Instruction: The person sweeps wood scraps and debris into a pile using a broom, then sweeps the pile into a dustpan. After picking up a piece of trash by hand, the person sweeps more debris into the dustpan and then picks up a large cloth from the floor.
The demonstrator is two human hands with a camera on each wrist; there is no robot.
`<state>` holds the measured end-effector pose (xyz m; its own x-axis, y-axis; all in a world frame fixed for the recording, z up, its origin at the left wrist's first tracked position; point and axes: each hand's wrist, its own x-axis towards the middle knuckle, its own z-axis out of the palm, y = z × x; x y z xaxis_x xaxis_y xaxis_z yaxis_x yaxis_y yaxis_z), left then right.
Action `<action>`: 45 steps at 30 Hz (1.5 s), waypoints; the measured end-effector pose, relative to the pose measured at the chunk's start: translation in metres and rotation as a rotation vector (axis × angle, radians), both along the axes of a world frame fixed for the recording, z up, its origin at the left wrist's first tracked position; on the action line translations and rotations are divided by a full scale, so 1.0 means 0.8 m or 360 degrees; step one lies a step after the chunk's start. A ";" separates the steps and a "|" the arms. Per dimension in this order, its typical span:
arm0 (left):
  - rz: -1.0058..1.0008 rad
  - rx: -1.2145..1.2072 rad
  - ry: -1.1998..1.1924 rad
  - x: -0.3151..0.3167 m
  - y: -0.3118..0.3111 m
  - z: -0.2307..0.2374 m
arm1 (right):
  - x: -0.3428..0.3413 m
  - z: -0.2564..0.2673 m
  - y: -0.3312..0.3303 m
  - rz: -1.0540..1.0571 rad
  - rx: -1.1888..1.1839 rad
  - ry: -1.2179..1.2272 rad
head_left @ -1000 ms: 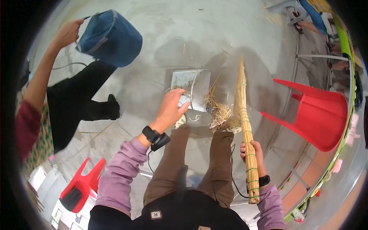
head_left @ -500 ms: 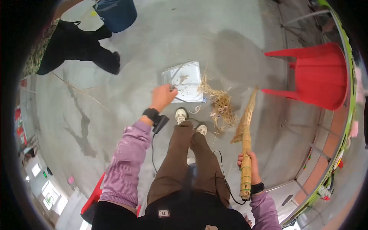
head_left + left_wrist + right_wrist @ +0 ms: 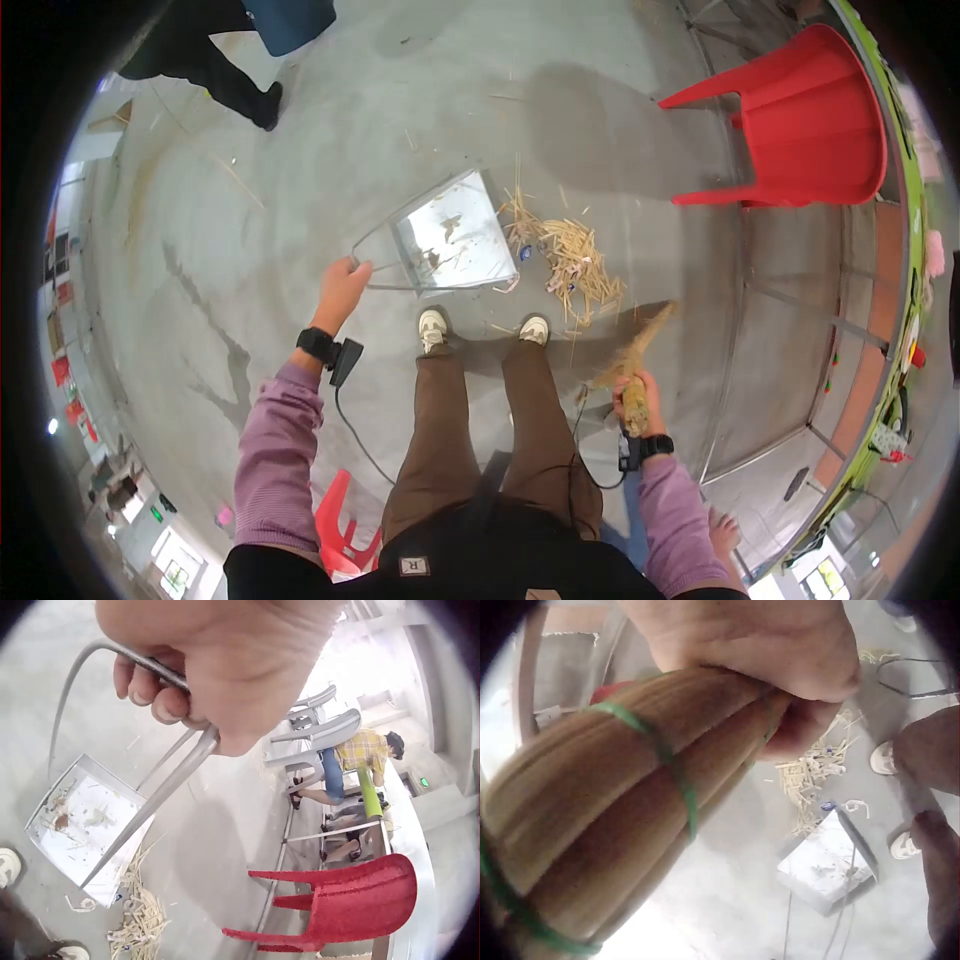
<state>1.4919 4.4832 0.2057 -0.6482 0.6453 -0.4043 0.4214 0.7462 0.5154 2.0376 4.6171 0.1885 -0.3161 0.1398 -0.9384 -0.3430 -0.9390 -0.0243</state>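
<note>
My left hand [image 3: 342, 290] grips the metal wire handle [image 3: 169, 776] of a dustpan [image 3: 460, 235], its fingers curled round the bar. The pan lies on the floor in front of my feet, with some debris in it. My right hand [image 3: 640, 400] holds a straw broom [image 3: 635, 405] by its thick end, bound with green bands [image 3: 679, 780] in the right wrist view. The bristle end points forward over the floor. A heap of straw bits and scraps [image 3: 580, 265] lies just right of the pan, between it and the broom.
A red chair [image 3: 800, 120] stands at the front right, beside a table edge. Another red chair [image 3: 340, 525] is behind on the left. At the upper left a person in black trousers [image 3: 215, 60] stands by a blue bucket [image 3: 290, 20]. Loose straws are scattered about.
My left hand has taken hold of the handle and moved left, and the pan has turned. The broom has lowered and tilted. The person with the bucket has shifted toward the upper edge of view.
</note>
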 end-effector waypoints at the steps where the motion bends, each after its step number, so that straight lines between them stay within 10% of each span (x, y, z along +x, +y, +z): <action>1: 0.0023 0.0012 -0.0025 -0.002 0.003 0.006 | -0.014 -0.011 0.000 0.0116 0.0042 -0.0064; 11: -0.0034 -0.0002 -0.0077 -0.035 -0.036 -0.019 | -0.205 -0.009 -0.048 0.0119 -0.0063 0.0071; 19: -0.0260 -0.0081 0.0039 -0.044 -0.044 -0.049 | -0.102 0.071 -0.026 0.0246 -0.0078 0.0043; 29: -0.0349 0.0029 0.0131 -0.035 -0.014 -0.020 | -0.108 -0.016 0.025 0.0873 0.0206 -0.0661; 45: -0.0487 0.0088 0.0324 -0.021 0.019 -0.012 | -0.287 0.042 -0.091 0.1313 0.0007 -0.0028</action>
<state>1.4753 4.4982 0.1962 -0.4853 0.8391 -0.2460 0.7191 0.5430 0.4337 1.8077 4.5441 0.2220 -0.3038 -0.1271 -0.9442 0.4573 -0.8889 -0.0274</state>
